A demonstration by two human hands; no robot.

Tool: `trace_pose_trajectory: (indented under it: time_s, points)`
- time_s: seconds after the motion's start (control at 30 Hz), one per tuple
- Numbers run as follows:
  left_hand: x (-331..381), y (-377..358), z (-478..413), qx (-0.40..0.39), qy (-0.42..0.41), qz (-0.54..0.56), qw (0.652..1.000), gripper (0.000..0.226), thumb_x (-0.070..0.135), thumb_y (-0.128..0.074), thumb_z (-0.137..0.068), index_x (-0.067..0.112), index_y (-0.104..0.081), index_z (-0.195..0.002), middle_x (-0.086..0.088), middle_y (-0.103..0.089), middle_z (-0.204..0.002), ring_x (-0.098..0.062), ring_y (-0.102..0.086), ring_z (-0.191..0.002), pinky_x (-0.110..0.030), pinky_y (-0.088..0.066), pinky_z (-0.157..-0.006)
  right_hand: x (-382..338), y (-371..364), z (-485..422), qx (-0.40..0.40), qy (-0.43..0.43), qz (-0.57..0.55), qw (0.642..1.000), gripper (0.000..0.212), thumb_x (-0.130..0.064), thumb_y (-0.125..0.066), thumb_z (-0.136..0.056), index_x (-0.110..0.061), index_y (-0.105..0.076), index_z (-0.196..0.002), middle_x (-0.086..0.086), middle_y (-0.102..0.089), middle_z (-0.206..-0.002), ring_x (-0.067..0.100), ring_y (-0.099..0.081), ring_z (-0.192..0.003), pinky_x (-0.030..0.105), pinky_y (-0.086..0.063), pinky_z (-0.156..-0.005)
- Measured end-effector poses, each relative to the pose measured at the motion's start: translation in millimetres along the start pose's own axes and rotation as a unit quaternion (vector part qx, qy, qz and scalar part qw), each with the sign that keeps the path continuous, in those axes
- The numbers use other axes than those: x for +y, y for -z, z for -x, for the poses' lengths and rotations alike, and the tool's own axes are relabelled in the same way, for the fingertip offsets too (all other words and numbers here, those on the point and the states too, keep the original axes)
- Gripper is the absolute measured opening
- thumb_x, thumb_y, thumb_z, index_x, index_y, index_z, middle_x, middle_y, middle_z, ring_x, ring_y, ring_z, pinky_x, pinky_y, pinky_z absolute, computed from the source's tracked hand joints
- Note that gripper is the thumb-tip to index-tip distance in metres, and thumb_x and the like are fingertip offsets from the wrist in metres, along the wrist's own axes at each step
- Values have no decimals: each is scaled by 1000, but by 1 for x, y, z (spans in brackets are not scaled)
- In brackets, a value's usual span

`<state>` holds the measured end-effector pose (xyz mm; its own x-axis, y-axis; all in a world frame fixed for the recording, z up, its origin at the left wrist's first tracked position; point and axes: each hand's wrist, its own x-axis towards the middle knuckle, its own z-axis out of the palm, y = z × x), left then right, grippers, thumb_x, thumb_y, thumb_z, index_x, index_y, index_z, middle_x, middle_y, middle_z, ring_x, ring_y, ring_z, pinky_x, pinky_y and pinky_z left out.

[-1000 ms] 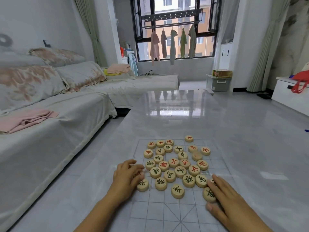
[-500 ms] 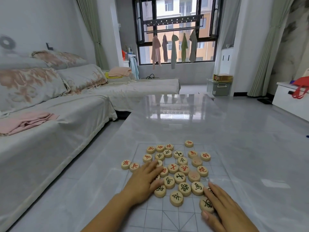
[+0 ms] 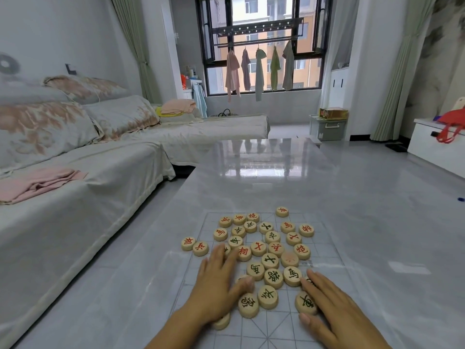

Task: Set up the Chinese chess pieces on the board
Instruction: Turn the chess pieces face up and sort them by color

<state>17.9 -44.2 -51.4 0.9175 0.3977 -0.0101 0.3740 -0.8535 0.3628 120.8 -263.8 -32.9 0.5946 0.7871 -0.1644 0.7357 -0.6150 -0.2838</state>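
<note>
Left hand (image 3: 218,285) lying flat with fingers spread, hiding several round wooden chess discs (image 3: 270,260); right hand (image 3: 329,308) flat too, covering the transparent gridded board's (image 3: 327,238) near edge, gripping nothing.

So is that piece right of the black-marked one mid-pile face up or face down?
Face down: the blank piece shows no clear character, only faint marks, unlike its neighbours.

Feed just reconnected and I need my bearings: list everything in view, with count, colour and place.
chess pieces: about thirty, tan wood with red or black characters, jumbled on the board
two red pieces: off the board's left edge
board: one, clear with grid lines, near the table's front
table: one, glossy grey
sofa: one, white cover, left
pink cloth: one, on the sofa
hanging clothes: five, at the window
left hand: flat on pieces
right hand: flat on pieces
</note>
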Motion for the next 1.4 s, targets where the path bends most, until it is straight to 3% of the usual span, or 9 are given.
trace_pose_trajectory:
  time_s: [0.43, 0.63, 0.7, 0.73, 0.87, 1.0, 1.17, 1.33, 1.4]
  points:
    - [21, -18, 25, -2, -41, 52, 998, 110, 97, -1, -44, 47, -17, -141, 23, -2, -146, 0, 6, -138, -34, -5, -119, 2, -1, -3, 4, 24, -5, 1000, 118, -86, 19, -38, -38, 1, -144, -21, 33, -132, -8, 21, -127, 14, 3, -103]
    - [49, -20, 6, 78, -104, -37, 991, 71, 84, -17, -72, 47, -36, -130, 12, -37, -143, -8, -20, -131, -27, -38, -92, 9, 10, -3, 13, 0, -50, 999, 137, -93, 23, -20, -41, -6, -143, -27, 26, -131, -5, 5, -136, 20, -4, -113]
    - [53, -25, -8, 68, -162, -24, 984, 72, 82, -13, -74, 49, -23, -138, 16, -15, -154, -6, 2, -141, -20, 18, -108, 10, 10, -3, 29, -6, -47, 998, 137, -93, 25, -19, -41, -1, -143, -26, 27, -131, -5, 4, -136, 23, -5, -115]
    - [56, -28, -14, 22, -168, -18, 985, 81, 83, -7, -69, 47, -13, -142, 18, 1, -156, -2, 13, -141, -37, 11, -115, 12, 9, -3, 42, -7, -43, 998, 136, -93, 26, -20, -41, 0, -143, -26, 27, -132, -7, 5, -132, 23, -5, -115]
    - [61, -29, -22, -49, -158, 4, 986, 103, 84, 8, -57, 36, -15, -145, 16, -3, -156, 3, 8, -140, -35, 12, -115, 16, 4, -6, 77, 13, -45, 996, 127, -91, 27, -25, -43, 3, -141, -24, 30, -133, -10, 10, -126, 19, -2, -112]
    - [64, -24, -10, -24, -152, 117, 981, 60, 66, -24, -87, 35, -35, -137, 14, -38, -145, -1, -26, -136, -28, -14, -116, 13, -2, -10, 100, 47, -48, 993, 97, -90, 26, -33, -57, 16, -123, -25, 28, -137, -8, 16, -130, 14, 4, -105]
    - [19, 10, -63, 89, -105, 82, 987, 40, 25, -37, -98, 22, -40, -138, 2, -40, -146, -12, -32, -135, -26, -24, -112, 17, -28, -18, 133, 42, 21, 990, 54, -69, -14, -87, -47, -33, -132, -10, -57, -130, 7, -39, -121, 19, -7, -107]
    - [-19, 18, -97, -22, -139, 11, 990, 43, 26, -30, -100, 22, -30, -143, 4, -23, -154, -11, -13, -143, -26, -9, -116, 32, -34, -36, 172, 102, 73, 977, 59, -76, -19, -81, -40, -46, -118, -19, -11, -155, -2, 7, -142, 16, -11, -106]
    - [-21, 19, -103, -39, -132, 10, 990, 41, 23, -30, -100, 17, -34, -141, 0, -21, -155, -14, -13, -144, -26, -9, -116, 35, -38, -41, 209, 121, 82, 967, 59, -77, -19, -81, -40, -48, -115, -19, -42, -143, -2, 10, -141, 15, -6, -107]
